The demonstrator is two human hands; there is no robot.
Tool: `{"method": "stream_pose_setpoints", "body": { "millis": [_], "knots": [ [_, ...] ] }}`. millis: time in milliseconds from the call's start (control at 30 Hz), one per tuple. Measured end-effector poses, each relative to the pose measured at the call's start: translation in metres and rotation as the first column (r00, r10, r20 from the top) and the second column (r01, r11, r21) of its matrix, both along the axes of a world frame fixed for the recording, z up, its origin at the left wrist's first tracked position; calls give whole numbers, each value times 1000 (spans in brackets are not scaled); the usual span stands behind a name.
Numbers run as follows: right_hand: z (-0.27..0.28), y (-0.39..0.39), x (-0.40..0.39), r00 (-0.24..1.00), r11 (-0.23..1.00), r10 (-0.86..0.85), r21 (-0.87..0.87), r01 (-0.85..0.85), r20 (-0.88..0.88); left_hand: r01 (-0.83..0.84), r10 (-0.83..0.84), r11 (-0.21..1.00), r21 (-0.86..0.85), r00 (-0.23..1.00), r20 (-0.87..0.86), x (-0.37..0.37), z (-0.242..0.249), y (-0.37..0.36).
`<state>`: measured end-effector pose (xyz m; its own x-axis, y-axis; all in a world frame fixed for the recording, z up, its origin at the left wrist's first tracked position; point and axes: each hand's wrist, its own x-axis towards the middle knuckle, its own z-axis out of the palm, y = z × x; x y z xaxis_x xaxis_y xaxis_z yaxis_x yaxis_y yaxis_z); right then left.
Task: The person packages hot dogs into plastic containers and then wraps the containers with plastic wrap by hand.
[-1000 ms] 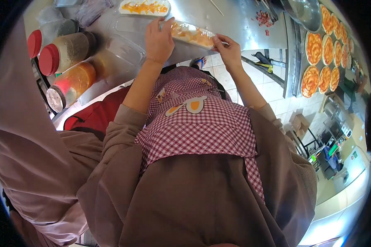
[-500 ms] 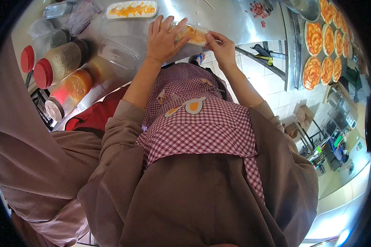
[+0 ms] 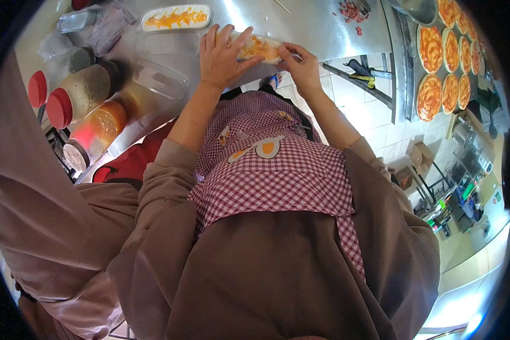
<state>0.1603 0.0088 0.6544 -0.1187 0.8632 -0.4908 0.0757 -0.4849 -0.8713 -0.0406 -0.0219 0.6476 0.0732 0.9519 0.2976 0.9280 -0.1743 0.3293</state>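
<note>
A clear plastic container [image 3: 262, 47] with a white filling and orange streaks on top stands at the counter's front edge. My left hand [image 3: 223, 61] lies over its left end, fingers stretched and spread, thumb along the near side. At the right end, my right hand [image 3: 301, 67] pinches the rim between thumb and fingers. Whether a lid covers the container is hard to make out. Beyond my left hand sits a similar filled container [image 3: 177, 18], with white filling and orange streaks. An empty clear plastic tray or lid [image 3: 161, 79] lies to the left.
Red-lidded jars [image 3: 85, 93] and an orange-filled jar [image 3: 99, 127] stand on the steel counter [image 3: 300, 22] at left. Chopped pink pieces [image 3: 354, 11] lie at the back. Sauced pizza bases [image 3: 430, 48] fill a tray at right. Another person's brown sleeve [image 3: 45, 187] is close on my left.
Both hands stay on the container with almost the same hold. My left fingers have shifted slightly. The whole view has moved a little.
</note>
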Motion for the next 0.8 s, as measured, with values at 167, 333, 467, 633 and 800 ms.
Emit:
{"method": "stream_pose_setpoints", "body": {
  "millis": [167,333,467,633,800],
  "knots": [
    [1,1,-4,998,1000,-11,7,11,66,-1,1,999,-36,1000,1,-2,7,3],
    [4,10,-9,977,998,42,39,-51,207,-21,21,999,28,1000,-8,-1,5,3],
    [-6,13,-2,945,984,115,96,-151,305,-57,58,997,-61,998,17,4,5,-1],
    [-15,16,9,892,918,177,258,-302,415,-59,89,950,-305,992,88,8,18,3],
    [-22,18,17,922,945,217,168,-281,320,-72,101,959,-274,990,96,12,29,-7]
  ]
}}
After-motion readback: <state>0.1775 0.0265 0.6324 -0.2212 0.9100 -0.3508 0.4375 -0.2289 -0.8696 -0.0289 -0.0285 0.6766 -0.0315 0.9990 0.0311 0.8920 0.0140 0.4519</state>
